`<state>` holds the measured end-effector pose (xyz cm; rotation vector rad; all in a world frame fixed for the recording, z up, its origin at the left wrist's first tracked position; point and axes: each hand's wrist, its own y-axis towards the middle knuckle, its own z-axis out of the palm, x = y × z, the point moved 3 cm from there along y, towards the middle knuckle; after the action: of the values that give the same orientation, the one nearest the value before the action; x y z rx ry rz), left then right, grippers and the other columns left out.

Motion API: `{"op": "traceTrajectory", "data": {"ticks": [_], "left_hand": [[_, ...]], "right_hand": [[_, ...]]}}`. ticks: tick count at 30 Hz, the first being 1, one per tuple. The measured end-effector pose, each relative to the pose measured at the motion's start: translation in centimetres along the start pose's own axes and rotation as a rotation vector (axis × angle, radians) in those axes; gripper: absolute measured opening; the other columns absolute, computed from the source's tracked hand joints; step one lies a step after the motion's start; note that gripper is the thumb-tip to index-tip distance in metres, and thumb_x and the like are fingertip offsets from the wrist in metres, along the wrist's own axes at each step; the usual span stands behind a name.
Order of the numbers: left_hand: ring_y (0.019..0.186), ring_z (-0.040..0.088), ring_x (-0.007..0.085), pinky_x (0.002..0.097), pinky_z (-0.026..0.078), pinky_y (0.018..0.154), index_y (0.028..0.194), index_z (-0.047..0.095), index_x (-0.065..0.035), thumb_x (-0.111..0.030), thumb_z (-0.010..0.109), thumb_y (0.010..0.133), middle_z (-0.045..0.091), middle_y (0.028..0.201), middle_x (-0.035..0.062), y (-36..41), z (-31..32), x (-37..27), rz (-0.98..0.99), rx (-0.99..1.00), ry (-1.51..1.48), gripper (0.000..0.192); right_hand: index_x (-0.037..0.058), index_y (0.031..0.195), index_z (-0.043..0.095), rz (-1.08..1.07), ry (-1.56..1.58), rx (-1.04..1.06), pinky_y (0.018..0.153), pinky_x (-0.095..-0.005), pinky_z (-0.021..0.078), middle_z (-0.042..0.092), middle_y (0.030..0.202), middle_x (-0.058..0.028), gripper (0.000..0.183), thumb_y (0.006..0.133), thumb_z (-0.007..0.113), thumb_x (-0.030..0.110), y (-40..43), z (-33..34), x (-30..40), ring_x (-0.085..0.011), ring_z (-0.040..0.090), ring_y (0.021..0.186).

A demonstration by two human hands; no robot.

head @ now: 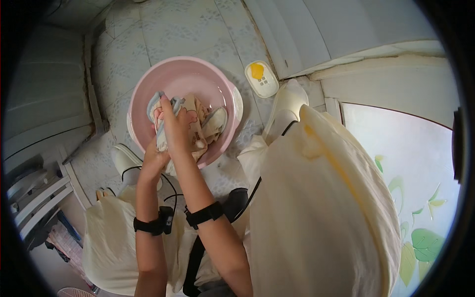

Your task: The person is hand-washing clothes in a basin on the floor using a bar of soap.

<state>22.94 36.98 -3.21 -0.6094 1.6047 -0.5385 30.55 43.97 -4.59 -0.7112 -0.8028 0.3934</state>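
Note:
A pink plastic basin (178,68) with white handles stands on the tiled floor and holds some water. In it lies a wet, cream-coloured printed cloth (195,128) with grey-blue edging, bunched up. My left hand (156,154) grips the cloth at the near left side of the basin. Just above and to the right of it, my right hand (174,120) is closed on a gathered upper part of the same cloth. The hands are close together, and folds of cloth hide some fingertips.
A white soap dish (265,89) with a yellow piece of soap (256,71) sits right of the basin. My shoes (293,96) flank the basin. Pale cabinets (297,33) stand at the upper right, a white rack (44,200) at the left. Black cables run by my legs.

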Motion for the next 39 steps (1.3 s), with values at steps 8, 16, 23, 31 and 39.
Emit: {"op": "traceTrajectory", "data": {"ticks": [8,16,23,31,39], "left_hand": [[0.09,0.055,0.0147,0.0276,0.043,0.078,0.116,0.049,0.0038,-0.011,0.063,0.075,0.058,0.105,0.0075,0.2,-1.1,1.9,0.019,-0.044,-0.025,0.045],[0.067,0.055,0.0151,0.0304,0.046,0.062,0.094,0.056,0.006,-0.018,0.063,0.078,0.06,0.079,0.0057,0.7,-4.2,3.5,0.157,-0.383,0.22,0.03],[0.081,0.063,0.0308,0.0384,0.048,0.074,0.094,0.057,0.0086,-0.025,0.07,0.067,0.062,0.086,0.0233,1.4,-1.2,1.8,0.271,-0.537,0.645,0.045],[0.082,0.058,0.0434,0.0439,0.047,0.072,0.093,0.059,0.0059,-0.02,0.067,0.064,0.059,0.083,0.0317,-3.8,1.8,-5.2,0.154,-0.457,0.639,0.04],[0.072,0.063,0.0264,0.0338,0.048,0.069,0.094,0.06,0.0036,-0.016,0.066,0.056,0.062,0.072,0.0188,-2.4,0.1,-3.3,0.474,0.106,0.136,0.044]], "right_hand": [[0.0055,0.056,0.048,-0.065,-0.005,0.129,0.041,-0.0233,0.0361,0.05,0.051,-0.0016,0.039,0.085,0.056,0.03,0.8,0.8,-2.0,-0.0107,0.046,0.042],[-0.0078,0.104,0.049,-0.175,-0.104,0.218,0.086,-0.0418,0.0379,0.051,0.104,-0.0301,0.049,0.081,0.061,0.033,1.0,3.2,-4.6,-0.0403,0.05,0.098],[-0.0037,0.136,0.016,-0.688,-0.937,0.127,0.087,-0.0422,0.0398,0.048,0.113,-0.0283,0.095,0.068,0.075,0.025,-5.3,4.2,4.0,-0.037,0.05,0.107],[0.0037,0.074,0.059,-0.23,-0.397,0.151,0.047,-0.0296,0.04,0.053,0.059,-0.002,0.021,0.076,0.068,0.022,-3.2,1.6,4.3,-0.0164,0.052,0.052],[0.0082,0.062,0.051,0.327,-0.049,0.854,0.05,-0.0271,0.0373,0.048,0.06,-0.002,0.036,0.085,0.055,0.035,-3.6,2.0,5.3,-0.0143,0.05,0.06]]}}
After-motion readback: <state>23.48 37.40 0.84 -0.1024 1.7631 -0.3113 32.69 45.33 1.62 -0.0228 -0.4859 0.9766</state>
